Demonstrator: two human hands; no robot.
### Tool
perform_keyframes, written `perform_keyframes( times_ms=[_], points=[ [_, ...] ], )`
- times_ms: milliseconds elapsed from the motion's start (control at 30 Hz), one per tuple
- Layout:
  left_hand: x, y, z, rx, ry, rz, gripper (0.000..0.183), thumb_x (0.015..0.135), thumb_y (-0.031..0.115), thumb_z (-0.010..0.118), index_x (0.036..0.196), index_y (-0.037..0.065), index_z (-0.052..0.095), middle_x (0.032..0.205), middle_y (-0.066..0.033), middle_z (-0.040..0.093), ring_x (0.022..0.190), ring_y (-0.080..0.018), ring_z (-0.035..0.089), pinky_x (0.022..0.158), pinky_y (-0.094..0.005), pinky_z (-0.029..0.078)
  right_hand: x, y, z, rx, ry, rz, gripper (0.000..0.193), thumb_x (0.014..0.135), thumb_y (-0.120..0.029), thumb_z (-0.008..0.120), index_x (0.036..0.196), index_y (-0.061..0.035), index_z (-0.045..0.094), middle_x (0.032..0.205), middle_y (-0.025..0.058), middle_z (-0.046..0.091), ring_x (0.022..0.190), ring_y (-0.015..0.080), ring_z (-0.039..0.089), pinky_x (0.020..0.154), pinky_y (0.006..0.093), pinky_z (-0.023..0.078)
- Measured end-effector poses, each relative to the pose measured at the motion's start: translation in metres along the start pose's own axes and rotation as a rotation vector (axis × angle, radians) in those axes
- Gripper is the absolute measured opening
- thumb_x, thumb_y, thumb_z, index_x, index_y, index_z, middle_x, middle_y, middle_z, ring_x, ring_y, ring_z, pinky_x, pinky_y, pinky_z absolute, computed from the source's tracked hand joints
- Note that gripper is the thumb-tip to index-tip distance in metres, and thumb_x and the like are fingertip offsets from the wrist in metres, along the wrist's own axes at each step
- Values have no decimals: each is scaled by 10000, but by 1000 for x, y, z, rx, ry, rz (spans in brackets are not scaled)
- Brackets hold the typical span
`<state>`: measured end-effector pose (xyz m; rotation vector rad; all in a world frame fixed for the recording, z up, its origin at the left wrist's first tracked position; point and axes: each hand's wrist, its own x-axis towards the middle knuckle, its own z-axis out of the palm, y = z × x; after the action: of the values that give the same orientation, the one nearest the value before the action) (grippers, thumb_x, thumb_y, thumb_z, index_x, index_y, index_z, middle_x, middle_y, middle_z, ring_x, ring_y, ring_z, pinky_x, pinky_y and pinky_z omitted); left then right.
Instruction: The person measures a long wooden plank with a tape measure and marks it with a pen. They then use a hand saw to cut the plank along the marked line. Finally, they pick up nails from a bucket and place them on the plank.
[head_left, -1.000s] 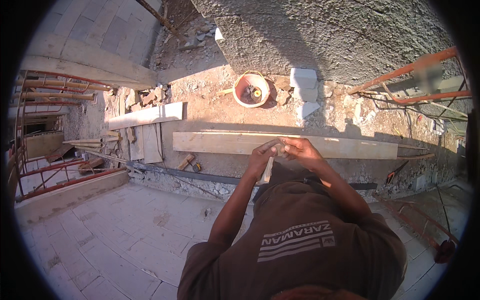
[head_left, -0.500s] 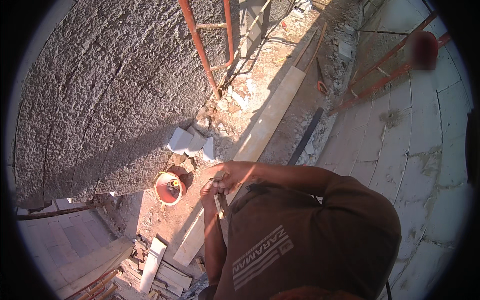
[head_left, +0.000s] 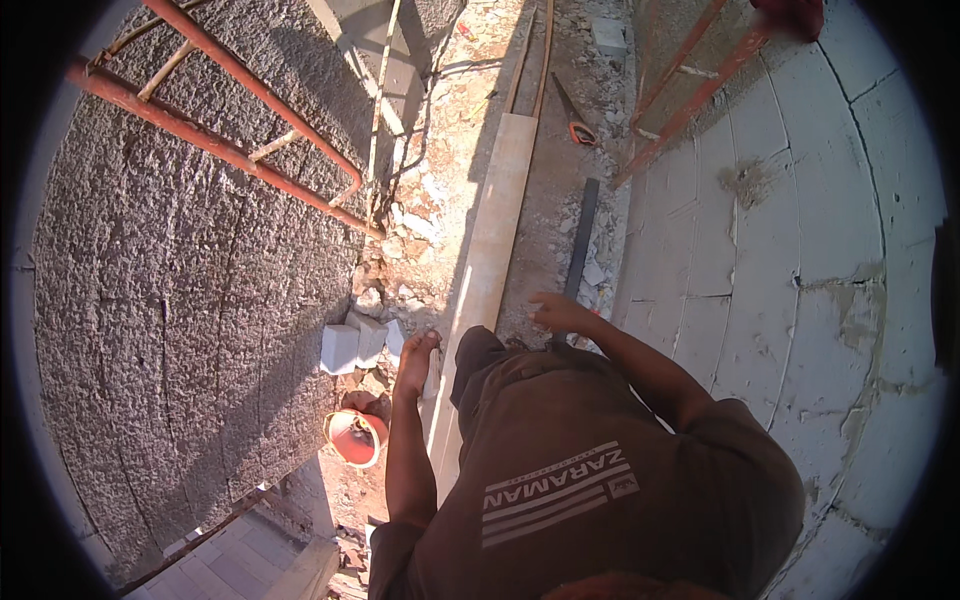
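My left hand [head_left: 414,362] is closed round a flat, pale greyish strip [head_left: 432,376], which hangs down beside my leg; its exact kind does not show. This hand is over the left edge of a long wooden plank [head_left: 498,210] lying on the ground. To the right of the plank, my right hand [head_left: 562,313] is held out with loosely bent fingers, partly apart, and nothing visible in them. A dark straight bar [head_left: 583,240] lies on the ground just beyond it. White blocks [head_left: 341,348] sit left of my left hand.
An orange bucket [head_left: 346,426] stands at the lower left. A red scaffold frame [head_left: 215,135] leans across the rough wall [head_left: 200,260]. A handsaw [head_left: 581,132] lies near the rubble by the pale block wall [head_left: 765,260]. Another red frame [head_left: 680,80] rises at the far right.
My hands, together around the strip before, are now apart. The strip stays in my left hand; my right hand has moved away to the right. The view has turned, shifting the surroundings.
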<state>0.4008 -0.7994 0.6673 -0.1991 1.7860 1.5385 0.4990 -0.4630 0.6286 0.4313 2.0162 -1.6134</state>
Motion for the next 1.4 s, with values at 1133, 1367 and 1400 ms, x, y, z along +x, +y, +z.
perform_keyframes(
  times_ms=[1133, 1367, 1400],
  points=[
    [326, 246, 164, 1, -263, -457, 230, 978, 318, 526, 927, 107, 601, 760, 8, 534, 604, -80, 495, 543, -264, 400, 175, -146, -428, -3, -210, 230, 238, 1000, -267, 507, 977, -45, 586, 908, -3, 570, 876, 100, 497, 836, 306, 442],
    [415, 341, 176, -165, -121, -588, 219, 951, 335, 572, 869, 132, 579, 617, 39, 449, 451, -82, 417, 424, -249, 330, 270, -171, -539, 161, -128, 363, 422, 972, -391, 544, 1068, 0, 667, 999, 87, 659, 950, 179, 580, 891, 339, 443],
    [434, 357, 179, -183, -103, -556, 221, 950, 341, 579, 876, 133, 587, 618, 39, 456, 453, -79, 422, 425, -247, 333, 283, -175, -558, 194, -101, 375, 435, 968, -402, 551, 1064, 4, 672, 986, 86, 666, 936, 176, 583, 882, 338, 446]
  ],
)
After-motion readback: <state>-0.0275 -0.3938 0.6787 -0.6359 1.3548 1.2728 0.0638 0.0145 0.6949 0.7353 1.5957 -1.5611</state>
